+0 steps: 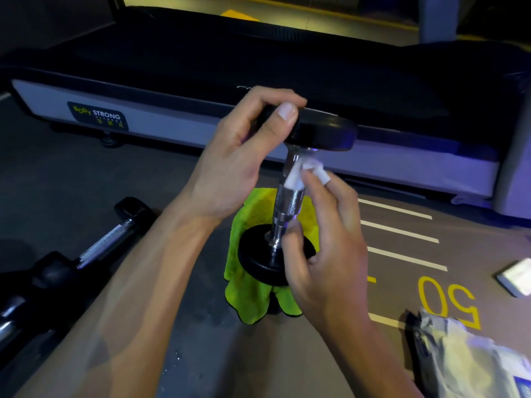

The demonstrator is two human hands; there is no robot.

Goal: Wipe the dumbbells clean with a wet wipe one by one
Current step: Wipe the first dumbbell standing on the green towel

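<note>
A dumbbell point(288, 201) with black round ends and a chrome knurled handle stands upright on a green cloth point(250, 294) on the floor. My left hand point(238, 159) grips its top black end and steadies it. My right hand point(324, 242) holds a white wet wipe point(301, 173) wrapped around the upper part of the chrome handle, thumb near the handle's lower end.
More dumbbells point(86, 251) lie on the floor at the left. A treadmill base point(172, 122) runs across the back. A wipe packet point(471, 357) and a small white pack point(517, 278) lie at the right on the floor with white lines and a yellow "50".
</note>
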